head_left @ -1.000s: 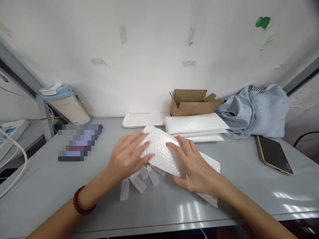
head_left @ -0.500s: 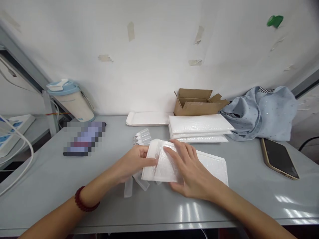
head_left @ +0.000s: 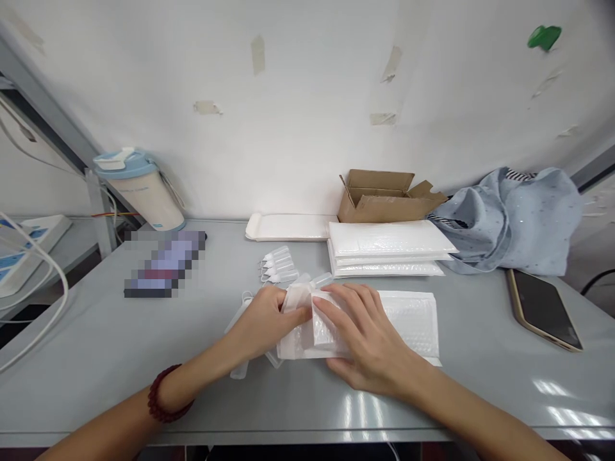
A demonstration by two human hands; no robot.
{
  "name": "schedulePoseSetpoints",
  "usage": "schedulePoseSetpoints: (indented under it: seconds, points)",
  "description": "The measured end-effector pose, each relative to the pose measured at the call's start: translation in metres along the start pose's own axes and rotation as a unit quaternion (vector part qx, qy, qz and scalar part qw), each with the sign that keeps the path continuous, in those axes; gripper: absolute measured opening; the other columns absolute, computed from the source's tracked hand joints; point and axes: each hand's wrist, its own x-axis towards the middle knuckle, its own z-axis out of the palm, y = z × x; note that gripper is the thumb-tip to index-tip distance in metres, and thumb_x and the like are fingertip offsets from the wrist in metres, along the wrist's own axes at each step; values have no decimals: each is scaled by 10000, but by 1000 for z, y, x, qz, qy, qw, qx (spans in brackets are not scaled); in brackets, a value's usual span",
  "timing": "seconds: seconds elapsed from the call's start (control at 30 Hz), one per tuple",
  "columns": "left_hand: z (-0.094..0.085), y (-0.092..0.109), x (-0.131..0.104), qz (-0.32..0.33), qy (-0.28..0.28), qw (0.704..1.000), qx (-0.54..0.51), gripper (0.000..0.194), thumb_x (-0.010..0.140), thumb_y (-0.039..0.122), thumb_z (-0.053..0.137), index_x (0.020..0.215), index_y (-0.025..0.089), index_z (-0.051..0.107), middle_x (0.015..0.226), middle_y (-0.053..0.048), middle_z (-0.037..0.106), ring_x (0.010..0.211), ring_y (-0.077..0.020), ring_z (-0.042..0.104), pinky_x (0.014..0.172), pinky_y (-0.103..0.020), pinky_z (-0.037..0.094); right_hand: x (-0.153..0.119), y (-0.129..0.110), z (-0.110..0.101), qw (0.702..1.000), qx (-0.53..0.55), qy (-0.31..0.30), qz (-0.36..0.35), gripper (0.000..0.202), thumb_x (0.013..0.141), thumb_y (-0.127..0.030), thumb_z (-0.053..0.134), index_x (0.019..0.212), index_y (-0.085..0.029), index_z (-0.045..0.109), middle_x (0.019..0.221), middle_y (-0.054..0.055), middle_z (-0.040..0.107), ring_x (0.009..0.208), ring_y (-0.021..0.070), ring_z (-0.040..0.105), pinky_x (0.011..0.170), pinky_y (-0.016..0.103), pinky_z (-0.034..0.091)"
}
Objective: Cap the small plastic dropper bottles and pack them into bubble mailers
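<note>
A white bubble mailer (head_left: 408, 320) lies across the middle of the grey table, its left end raised between both hands. My left hand (head_left: 266, 320) is closed on that left end, thumb in front and fingertips hidden behind it. From the right, my right hand (head_left: 362, 333) grips the mailer's folded part, fingers over the top and thumb low at its bottom edge. Several small clear plastic tubes with white caps (head_left: 281, 264) lie behind the hands, and more clear tubes (head_left: 239, 370) are partly hidden under my left hand and the mailer.
Stacked white mailers (head_left: 391, 240) lie behind my right hand, with another mailer (head_left: 295, 227) against the wall. An open cardboard box (head_left: 391, 208), a light blue cloth bag (head_left: 538, 224) and a phone (head_left: 545, 310) are at right. A tumbler (head_left: 144, 192) and blurred-out device (head_left: 166, 266) are at left.
The mailer's left end has crumpled and folded between my hands, and my left hand has shifted slightly right. The view has moved a little, showing more of the tubes.
</note>
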Motion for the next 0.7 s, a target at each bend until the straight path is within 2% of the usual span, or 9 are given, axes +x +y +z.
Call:
schedulePoseSetpoints:
  seconds: [0.17, 0.27, 0.33, 0.4, 0.47, 0.53, 0.57, 0.63, 0.7]
  points:
    - [5, -2, 0, 48, 20, 998, 21, 315, 789, 329, 508, 548, 171, 379, 552, 51, 296, 498, -80, 281, 441, -195, 208, 1, 3, -1, 1000, 19, 13, -17, 620, 710, -118, 525, 1304, -85, 352, 1173, 188, 502, 1041, 310, 448, 855, 481, 421]
    - [1, 0, 1, 53, 24, 997, 55, 338, 783, 308, 516, 519, 173, 352, 512, 59, 292, 468, -76, 279, 428, -198, 194, 0, 6, -2, 999, 28, 17, -18, 564, 753, -99, 524, 1296, -97, 374, 1150, 164, 542, 1036, 289, 467, 866, 453, 437]
    - [-12, 4, 1, 35, 2, 997, 74, 321, 761, 327, 555, 518, 171, 414, 476, 60, 361, 444, -80, 328, 415, -195, 227, 0, 11, -3, 999, 37, 20, -5, 527, 771, -105, 532, 1280, -110, 396, 1138, 155, 555, 1032, 283, 479, 859, 442, 447]
    - [-33, 9, 1, 3, -21, 995, 95, 267, 773, 376, 558, 608, 167, 556, 474, 43, 481, 442, -98, 411, 423, -195, 296, 0, 17, -5, 998, 50, 28, 21, 503, 777, -116, 544, 1262, -127, 413, 1129, 148, 561, 1024, 278, 488, 844, 436, 455]
    - [-57, 11, 1, -10, 1, 990, 138, 286, 780, 426, 552, 667, 172, 621, 513, 30, 530, 458, -106, 446, 434, -199, 316, 1, 24, -8, 997, 59, 34, 47, 491, 777, -127, 555, 1250, -146, 422, 1121, 140, 562, 1011, 273, 496, 826, 433, 462]
    - [-80, 10, 0, -29, 33, 977, 209, 293, 753, 441, 577, 630, 177, 614, 517, 31, 507, 469, -106, 426, 428, -202, 285, 1, 29, -9, 995, 62, 32, 73, 484, 775, -126, 557, 1241, -168, 430, 1116, 130, 561, 1004, 268, 500, 815, 431, 467]
    - [-90, 8, 0, -45, 29, 969, 242, 290, 734, 440, 593, 614, 176, 609, 511, 31, 487, 471, -108, 409, 423, -205, 267, 1, 31, -10, 994, 63, 30, 83, 483, 774, -124, 557, 1238, -176, 433, 1114, 126, 560, 1004, 267, 499, 813, 430, 468]
    - [-102, 5, -2, -68, -44, 961, 264, 266, 720, 439, 609, 673, 178, 631, 552, 23, 511, 503, -117, 418, 434, -209, 272, 1, 33, -10, 993, 66, 28, 92, 484, 771, -118, 559, 1235, -183, 438, 1111, 122, 558, 1007, 266, 496, 815, 429, 469]
    - [-105, 2, -4, -78, -109, 954, 267, 264, 720, 444, 609, 707, 182, 637, 600, 14, 540, 538, -124, 436, 453, -209, 288, 1, 33, -9, 993, 68, 27, 92, 489, 767, -115, 569, 1234, -179, 439, 1110, 123, 555, 1005, 265, 493, 818, 427, 467]
